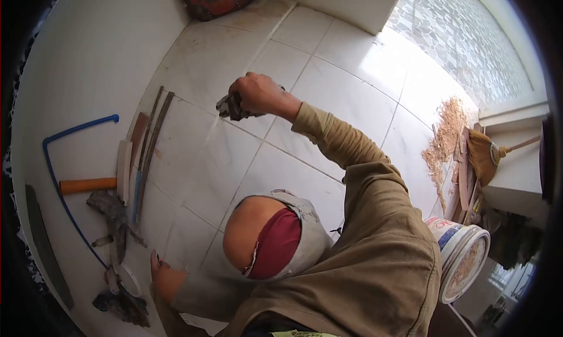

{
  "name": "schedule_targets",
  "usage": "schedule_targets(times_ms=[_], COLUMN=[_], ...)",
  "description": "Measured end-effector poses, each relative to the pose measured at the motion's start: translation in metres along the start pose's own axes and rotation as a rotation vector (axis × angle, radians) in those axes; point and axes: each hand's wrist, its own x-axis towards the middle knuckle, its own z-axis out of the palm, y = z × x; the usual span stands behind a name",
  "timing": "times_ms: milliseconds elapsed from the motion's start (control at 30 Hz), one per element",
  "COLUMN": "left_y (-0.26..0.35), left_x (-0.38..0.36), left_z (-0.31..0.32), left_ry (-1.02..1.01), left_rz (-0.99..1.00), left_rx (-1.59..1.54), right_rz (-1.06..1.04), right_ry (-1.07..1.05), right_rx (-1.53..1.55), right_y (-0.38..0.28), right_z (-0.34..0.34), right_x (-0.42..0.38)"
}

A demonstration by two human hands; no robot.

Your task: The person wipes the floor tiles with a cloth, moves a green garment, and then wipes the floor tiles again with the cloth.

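Note:
My right hand (261, 95) is closed around a crumpled dark grey rag (234, 107), held over the white floor tiles (328, 88). Part of the rag is hidden under my fingers. Low on the left, beside my bent leg, only part of my left hand (156, 263) shows. Its visible fingers look stretched out, and I see nothing held in them. Nearest to that hand lie a grey cloth strip (117, 234) and a white ring-shaped piece (128, 279).
Along the left wall lie a blue pipe (56, 161), an orange handle (88, 186), wooden strips (124, 173) and dark rods (155, 143). To the right are wood shavings (448, 129), a broom (484, 156) and a bucket (463, 261). A red object (214, 0) stands at the back.

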Motion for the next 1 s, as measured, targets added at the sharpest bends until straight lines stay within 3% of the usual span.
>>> schedule_targets(times_ms=[167, 200, 267, 367, 433, 467, 500, 533, 567, 600, 633, 700, 833, 900, 967, 1000], left_y=[0.041, 0.009, 0.009, 0.081, 0.104, 0.135, 0.109, 0.164, 0.113, 0.014, -0.102, -0.208, -0.131, -0.090, -0.086, -0.088], left_x=[-0.006, 0.015, 0.065, 0.046, -0.015, -0.031, -0.021, -0.040, -0.010, 0.047, 0.101, 0.128, 0.085, 0.058, 0.038, 0.030], left_z=[-0.002, -0.008, 0.004, 0.023, 0.040, 0.054, 0.053, 0.047, 0.036, 0.021, 0.008, -0.003, -0.029, -0.037, -0.039, -0.037], left_ry=[-0.205, -0.209, -0.234, -0.201, 0.112, 0.247, 0.297, 0.225, 0.178, 0.064, -0.097, -0.303, 0.063, 0.084, 0.020, -0.040], left_rz=[-0.072, -0.031, 0.063, 0.018, -0.115, -0.232, -0.105, -0.201, -0.204, -0.156, -0.105, -0.096, -0.168, -0.237, -0.116, -0.106], left_rx=[0.319, 0.499, 0.805, 1.113, 0.976, 0.856, 0.816, 0.700, 0.589, 0.385, 0.081, -0.286, -0.080, -0.065, -0.155, -0.166], right_rz=[0.064, 0.077, 0.140, 0.229, 0.290, 0.271, 0.247, 0.261, 0.302, 0.211, 0.295, 0.175, -0.083, -0.222, -0.451, -0.610], right_ry=[0.202, 0.240, 0.295, 0.141, -0.070, -0.067, -0.119, -0.084, -0.140, -0.156, -0.240, -0.274, -0.242, -0.201, -0.081, 0.100], right_rx=[-0.308, -0.335, -0.313, -0.176, -0.103, -0.067, -0.049, -0.029, 0.042, -0.042, -0.002, -0.021, -0.064, -0.068, -0.067, -0.209], right_y=[0.058, 0.061, 0.065, 0.059, 0.049, 0.043, 0.040, 0.047, 0.030, 0.020, 0.010, 0.004, -0.015, -0.056, -0.105, -0.123], right_z=[-0.099, -0.115, -0.120, -0.113, -0.108, -0.100, -0.094, -0.075, -0.070, -0.064, -0.057, -0.035, 0.025, 0.043, 0.054, 0.063], right_x=[-0.007, -0.014, -0.032, -0.072, -0.090, -0.093, -0.093, -0.093, -0.088, -0.084, -0.075, -0.051, 0.025, 0.073, 0.109, 0.122])
